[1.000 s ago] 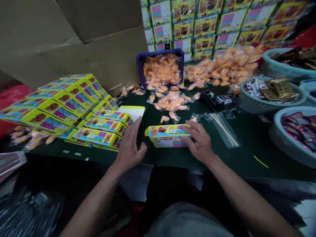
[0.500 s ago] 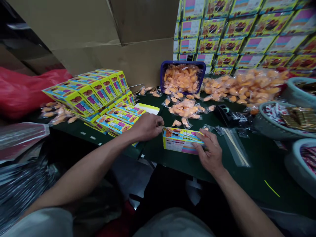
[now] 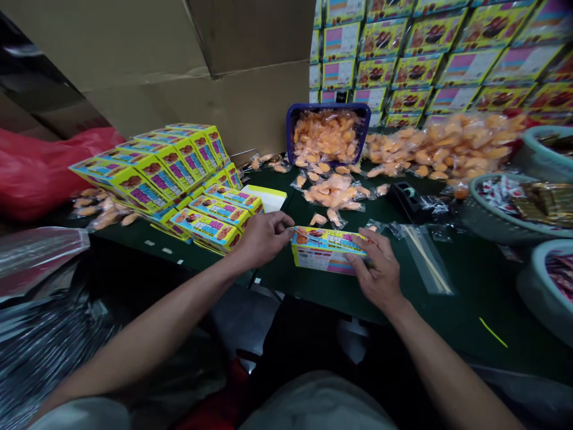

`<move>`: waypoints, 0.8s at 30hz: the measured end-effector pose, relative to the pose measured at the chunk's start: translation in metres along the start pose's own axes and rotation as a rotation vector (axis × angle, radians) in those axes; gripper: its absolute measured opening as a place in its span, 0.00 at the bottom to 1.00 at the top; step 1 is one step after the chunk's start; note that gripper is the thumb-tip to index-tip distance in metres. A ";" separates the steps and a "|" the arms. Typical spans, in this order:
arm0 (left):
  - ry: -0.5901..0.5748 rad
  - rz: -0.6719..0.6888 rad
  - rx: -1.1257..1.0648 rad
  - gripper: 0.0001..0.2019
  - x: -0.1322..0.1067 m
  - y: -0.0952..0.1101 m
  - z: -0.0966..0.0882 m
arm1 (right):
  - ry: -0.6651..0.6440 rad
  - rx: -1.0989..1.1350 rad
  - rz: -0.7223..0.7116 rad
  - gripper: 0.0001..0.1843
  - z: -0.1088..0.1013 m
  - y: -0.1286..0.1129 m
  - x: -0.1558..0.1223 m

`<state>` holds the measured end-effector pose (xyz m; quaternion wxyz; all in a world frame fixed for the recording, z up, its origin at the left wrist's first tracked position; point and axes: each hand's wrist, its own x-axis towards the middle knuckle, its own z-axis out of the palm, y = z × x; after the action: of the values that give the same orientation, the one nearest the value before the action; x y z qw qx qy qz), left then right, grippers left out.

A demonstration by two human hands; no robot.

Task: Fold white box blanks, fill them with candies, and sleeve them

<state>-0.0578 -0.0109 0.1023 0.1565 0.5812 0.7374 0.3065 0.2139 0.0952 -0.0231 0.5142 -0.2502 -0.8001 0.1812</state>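
A yellow printed box point(image 3: 326, 252) lies on the dark green table point(image 3: 452, 310) in front of me. My right hand point(image 3: 378, 269) rests on its right end, fingers curled over the top edge. At the box's left end my left hand point(image 3: 264, 237) has its fingers pinched together on the flap. Just behind the box lie loose clear packets of orange snacks point(image 3: 336, 192).
Stacked yellow boxes point(image 3: 156, 164) stand at the left, flat ones point(image 3: 215, 216) beside them. A blue basket point(image 3: 329, 134) of orange packets sits at the back, a tape dispenser point(image 3: 405, 198) and a bag of sticks point(image 3: 425, 254) to the right. Round basins point(image 3: 496, 215) line the right edge.
Since a second ago my left hand has moved right from the flat boxes to the box's left flap and pinched it. My right hand stays on the box. My view has turned left.
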 end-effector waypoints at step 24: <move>0.077 0.623 0.131 0.31 -0.032 -0.059 0.029 | -0.117 -0.087 -0.060 0.20 -0.016 0.000 0.013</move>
<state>-0.0768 -0.0412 0.0384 -0.0104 0.7760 0.5474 0.3133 0.2239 0.1030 -0.0069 0.4607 -0.2373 -0.8428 0.1453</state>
